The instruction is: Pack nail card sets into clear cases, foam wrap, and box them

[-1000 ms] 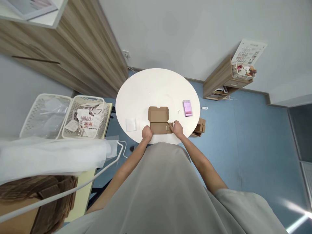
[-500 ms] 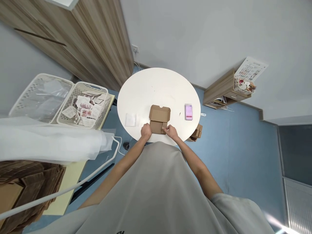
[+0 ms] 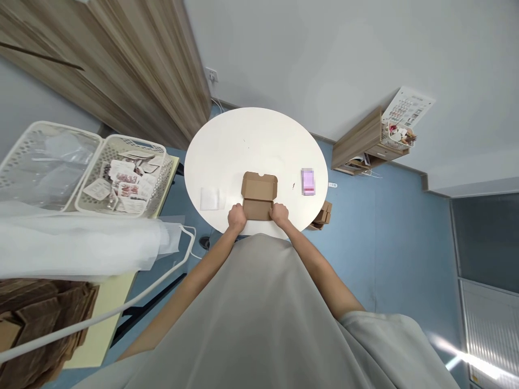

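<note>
A small brown cardboard box (image 3: pixel 259 189) lies on the white oval table (image 3: pixel 259 135) with its lid flap raised away from me. Its near part forms a shallow tray between my hands. At the tray's left side, my left hand (image 3: pixel 237 218) grips the edge with curled fingers. My right hand (image 3: pixel 279 214) is closed on the right side wall. To the left of the box lies a flat white translucent packet (image 3: pixel 210 199). A pink-purple rectangular item (image 3: pixel 308 181), blurred out on top, rests on the right.
White baskets with clear bags (image 3: pixel 52 162) and small printed packets (image 3: pixel 130 183) stand at left. Below them are a roll of white wrap (image 3: pixel 81 243), a white curved rod (image 3: pixel 133 300) and stacked cardboard (image 3: pixel 48 324). Folded boxes (image 3: pixel 322 216) sit beyond the table's right edge.
The small flap at the box's right side has been folded up, and my right hand now grips that side. My view has shifted slightly; my left hand stays at the left edge.
</note>
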`<state>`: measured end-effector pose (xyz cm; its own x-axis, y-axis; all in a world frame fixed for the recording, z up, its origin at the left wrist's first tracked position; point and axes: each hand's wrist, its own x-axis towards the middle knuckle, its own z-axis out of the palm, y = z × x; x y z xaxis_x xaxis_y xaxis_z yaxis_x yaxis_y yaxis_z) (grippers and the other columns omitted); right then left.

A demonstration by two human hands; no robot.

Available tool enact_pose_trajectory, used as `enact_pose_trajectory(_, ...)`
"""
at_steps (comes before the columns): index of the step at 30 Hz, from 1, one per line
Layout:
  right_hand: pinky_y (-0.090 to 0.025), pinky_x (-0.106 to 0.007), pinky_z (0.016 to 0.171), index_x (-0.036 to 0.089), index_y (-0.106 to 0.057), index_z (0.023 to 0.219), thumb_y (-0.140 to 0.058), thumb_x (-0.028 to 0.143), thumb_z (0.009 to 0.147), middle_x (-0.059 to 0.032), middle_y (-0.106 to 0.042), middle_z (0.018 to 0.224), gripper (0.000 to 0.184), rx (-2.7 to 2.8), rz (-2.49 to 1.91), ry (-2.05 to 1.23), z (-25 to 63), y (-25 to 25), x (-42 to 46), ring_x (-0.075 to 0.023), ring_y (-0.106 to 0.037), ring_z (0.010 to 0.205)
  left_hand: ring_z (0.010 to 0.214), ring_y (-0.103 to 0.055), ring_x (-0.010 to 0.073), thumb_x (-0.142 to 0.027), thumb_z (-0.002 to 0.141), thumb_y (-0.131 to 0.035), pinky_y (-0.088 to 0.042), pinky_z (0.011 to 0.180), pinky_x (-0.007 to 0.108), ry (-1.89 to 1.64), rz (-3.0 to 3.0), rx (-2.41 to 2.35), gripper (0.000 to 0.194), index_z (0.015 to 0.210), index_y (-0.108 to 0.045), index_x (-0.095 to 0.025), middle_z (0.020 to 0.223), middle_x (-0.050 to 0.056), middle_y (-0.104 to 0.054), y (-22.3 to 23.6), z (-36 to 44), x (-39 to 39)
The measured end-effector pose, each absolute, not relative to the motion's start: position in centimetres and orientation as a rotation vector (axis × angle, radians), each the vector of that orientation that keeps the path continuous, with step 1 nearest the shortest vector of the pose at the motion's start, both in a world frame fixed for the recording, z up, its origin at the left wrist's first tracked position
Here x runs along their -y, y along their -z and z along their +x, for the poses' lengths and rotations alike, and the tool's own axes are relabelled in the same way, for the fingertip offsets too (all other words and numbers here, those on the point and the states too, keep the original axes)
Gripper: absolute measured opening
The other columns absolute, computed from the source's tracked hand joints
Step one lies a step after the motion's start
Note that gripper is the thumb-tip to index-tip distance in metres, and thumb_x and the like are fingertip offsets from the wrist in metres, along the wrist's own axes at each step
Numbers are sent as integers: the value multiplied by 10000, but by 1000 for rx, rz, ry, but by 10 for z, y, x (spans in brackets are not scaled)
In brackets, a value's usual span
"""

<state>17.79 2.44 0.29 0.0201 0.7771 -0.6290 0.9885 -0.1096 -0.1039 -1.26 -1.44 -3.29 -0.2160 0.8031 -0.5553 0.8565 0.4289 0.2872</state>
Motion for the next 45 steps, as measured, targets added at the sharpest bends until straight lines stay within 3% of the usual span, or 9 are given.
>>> enact_pose_trajectory(11,-575,-410,990,105,-757,1273,-462,162,1069,-242,-764,1283,364,-1782,1943,791,173,-4,-21,-345,-736,1218,1138,-702,341,-157,978,-578,-543,959,414,2,1375,-2021,189,1155,-640,-179,1234,179,-712,36,-15,22)
enact_pose_trajectory(14,-564,-419,976,98,-740,1276,-462,278,1113,-255,-762,1272,369,-1767,2000,759,175,-6,-15,-359,-732,1214,1160,-694,325,-284,1021,-607,-530,1001,409,-122,1313,-2010,146,1140,-639,-204,1199,141,-724,34,-21,31)
enact_pose_trajectory(18,-543,-396,918,117,-718,1227,-469,505,1141,-248,-774,1198,470,-1718,2176,751,183,-12,-5,-351,-740,1157,1199,-682,309,-481,1063,-594,-528,1027,406,-321,1184,-2136,326,1252,-620,-217,1251,120,-707,33,-50,36)
enact_pose_trajectory(22,-510,-352,835,175,-722,1099,-472,490,1145,-179,-791,1101,405,-1681,2308,812,190,-21,7,-313,-745,1053,1263,-665,310,-454,1044,-640,-523,1084,413,-405,1030,-2347,484,1417,-544,-161,1393,171,-646,36,-103,26)
enact_pose_trajectory(27,-476,-326,771,210,-720,1013,-512,471,1129,-131,-794,1030,353,-1599,2438,862,182,-30,25,-287,-739,984,1337,-641,385,-492,917,-819,-501,1155,467,-274,898,-2405,662,1385,-578,-90,1447,256,-620,44,-155,10)
enact_pose_trajectory(37,-466,-306,770,223,-726,973,-553,455,1116,-108,-807,1034,323,-1439,2591,892,173,-45,55,-272,-738,995,1317,-663,373,-470,899,-817,-540,1089,471,-79,1003,-2286,492,1239,-660,-151,1331,214,-704,53,-165,0)
enact_pose_trajectory(42,-461,-300,770,225,-728,970,-570,449,1108,-95,-811,1027,308,-1468,2629,890,185,-51,60,-264,-736,987,1367,-619,381,-374,855,-860,-515,1147,476,-191,1053,-2286,511,1242,-617,-145,1381,217,-666,47,-153,-7)
enact_pose_trajectory(45,-461,-295,770,226,-731,969,-575,456,1104,-92,-813,1028,309,-1509,2636,929,193,-51,57,-254,-734,986,1284,-671,348,-311,886,-825,-529,1120,462,-284,984,-2263,424,1212,-594,-169,1301,176,-703,39,-135,-8)
